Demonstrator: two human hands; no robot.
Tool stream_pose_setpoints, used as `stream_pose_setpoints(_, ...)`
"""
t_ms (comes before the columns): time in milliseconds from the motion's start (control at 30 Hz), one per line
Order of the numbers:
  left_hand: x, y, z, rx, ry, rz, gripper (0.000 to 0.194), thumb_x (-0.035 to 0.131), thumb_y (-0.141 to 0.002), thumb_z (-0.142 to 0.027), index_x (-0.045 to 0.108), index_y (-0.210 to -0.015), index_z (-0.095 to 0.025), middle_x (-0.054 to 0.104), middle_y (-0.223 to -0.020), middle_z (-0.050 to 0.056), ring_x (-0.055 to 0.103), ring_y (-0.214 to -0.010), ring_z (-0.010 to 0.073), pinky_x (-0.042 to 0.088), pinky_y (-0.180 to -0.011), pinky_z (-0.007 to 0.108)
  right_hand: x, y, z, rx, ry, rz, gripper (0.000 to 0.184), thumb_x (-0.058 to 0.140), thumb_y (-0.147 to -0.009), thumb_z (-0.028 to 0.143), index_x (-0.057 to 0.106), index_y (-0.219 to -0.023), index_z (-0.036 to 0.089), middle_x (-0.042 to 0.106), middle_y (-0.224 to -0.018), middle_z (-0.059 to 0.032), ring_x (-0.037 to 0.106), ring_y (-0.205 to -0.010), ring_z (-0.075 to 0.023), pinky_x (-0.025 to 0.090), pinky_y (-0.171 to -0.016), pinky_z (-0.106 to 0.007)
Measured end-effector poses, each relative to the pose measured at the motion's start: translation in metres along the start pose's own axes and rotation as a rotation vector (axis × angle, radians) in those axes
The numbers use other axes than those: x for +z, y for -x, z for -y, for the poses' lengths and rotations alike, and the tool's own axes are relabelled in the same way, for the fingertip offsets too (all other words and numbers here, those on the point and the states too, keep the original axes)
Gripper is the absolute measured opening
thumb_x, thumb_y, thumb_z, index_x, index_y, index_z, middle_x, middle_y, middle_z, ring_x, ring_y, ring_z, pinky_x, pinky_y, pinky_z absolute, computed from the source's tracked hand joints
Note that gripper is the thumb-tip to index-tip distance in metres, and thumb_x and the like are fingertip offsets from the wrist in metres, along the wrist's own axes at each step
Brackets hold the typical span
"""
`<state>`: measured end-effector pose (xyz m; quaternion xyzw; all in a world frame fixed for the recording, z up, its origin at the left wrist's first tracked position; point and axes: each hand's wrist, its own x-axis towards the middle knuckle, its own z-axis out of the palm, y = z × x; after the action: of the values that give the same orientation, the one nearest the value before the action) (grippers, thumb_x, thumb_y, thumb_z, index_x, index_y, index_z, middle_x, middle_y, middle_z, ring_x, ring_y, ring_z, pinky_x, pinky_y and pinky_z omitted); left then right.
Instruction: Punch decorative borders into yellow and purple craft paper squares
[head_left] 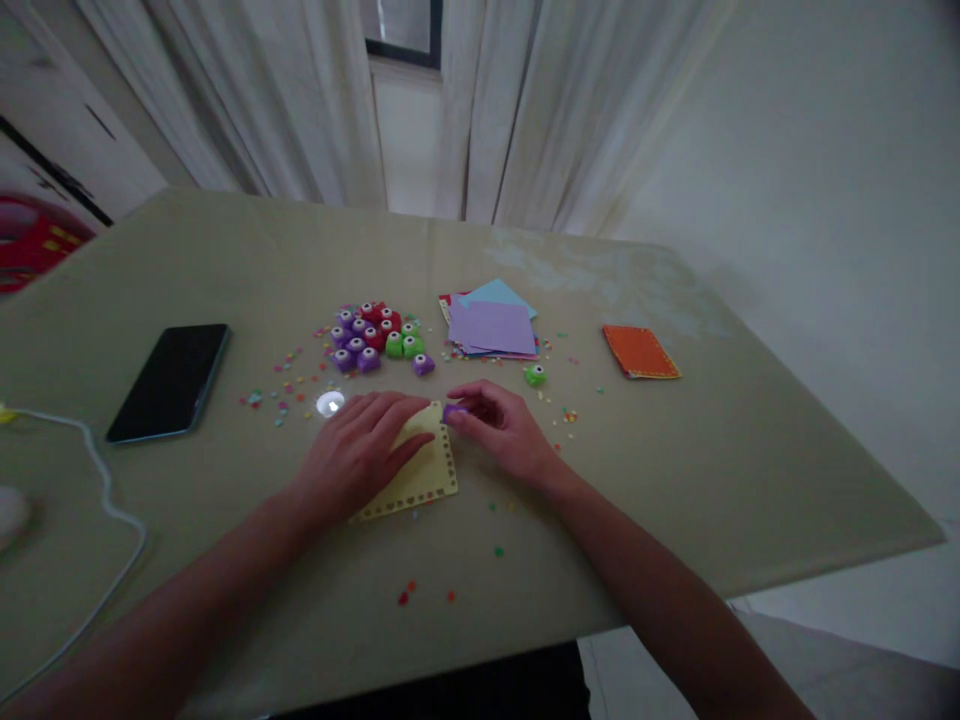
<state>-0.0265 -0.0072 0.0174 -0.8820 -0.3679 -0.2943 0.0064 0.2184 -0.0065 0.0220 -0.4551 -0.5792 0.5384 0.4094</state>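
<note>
Purple punch [454,412] in right hand [504,428] | left hand [364,440] spread over card [442,478] | confetti [403,599], tablet [171,383] around

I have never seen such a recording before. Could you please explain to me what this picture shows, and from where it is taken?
There is no machine here: a camera on a person's head looks forward and down at their bare hands. On the covered table lie red, purple and green pieces with eye-like spots, stacked coloured paper, an orange square, a dark-screened device and scattered coloured bits. The left hand rests over a yellow sheet with holes along its edges. The right hand holds a small purple piece at that sheet's edge.
</note>
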Motion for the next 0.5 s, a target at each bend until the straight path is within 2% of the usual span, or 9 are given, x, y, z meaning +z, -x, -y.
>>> stream_pose_setpoints(100, 0.001, 0.0, 0.008, -0.095, -0.049, 0.115, 0.036, 0.059, -0.109, -0.049, 0.069, -0.126, -0.019, 0.077, -0.117, 0.013, 0.073, -0.106, 0.033, 0.057, -0.096, 0.047, -0.009, -0.006, -0.002, 0.024, -0.054, -0.073, 0.036, 0.085, -0.087, 0.051, 0.079, -0.109, 0.023, 0.079, -0.102, -0.0042, 0.071, -0.094, -0.0191, 0.056, -0.088, -0.034)
stream_pose_setpoints(233, 0.002, 0.001, 0.013, -0.148, -0.04, 0.239, 0.044, 0.058, -0.107, -0.055, 0.069, -0.131, -0.02, 0.072, -0.127, 0.015, 0.069, -0.114, 0.036, 0.055, -0.101, 0.053, -0.015, -0.009, -0.002, 0.067, -0.189, -0.13, 0.044, 0.092, -0.08, 0.049, 0.077, -0.114, 0.026, 0.078, -0.104, -0.0026, 0.072, -0.097, -0.0188, 0.059, -0.093, -0.035)
stream_pose_setpoints(367, 0.0, 0.0, 0.015, -0.2, 0.015, 0.257, 0.044, 0.059, -0.105, -0.057, 0.07, -0.131, -0.022, 0.072, -0.125, 0.014, 0.067, -0.115, 0.0354, 0.054, -0.103, 0.052, -0.016, -0.008, -0.003, 0.108, -0.297, -0.142, 0.052, 0.097, -0.075, 0.047, 0.074, -0.118, 0.029, 0.076, -0.105, -0.001, 0.076, -0.096, -0.0188, 0.061, -0.096, -0.036)
stream_pose_setpoints(500, -0.006, -0.002, 0.021, -0.251, 0.054, 0.267, 0.05, 0.065, -0.098, -0.068, 0.07, -0.122, -0.024, 0.07, -0.119, 0.012, 0.067, -0.113, 0.0351, 0.052, -0.103, 0.052, -0.015, -0.008, -0.004, 0.128, -0.374, -0.104, 0.048, 0.093, -0.079, 0.052, 0.073, -0.116, 0.029, 0.075, -0.104, -0.0007, 0.077, -0.098, -0.019, 0.062, -0.096, -0.036)
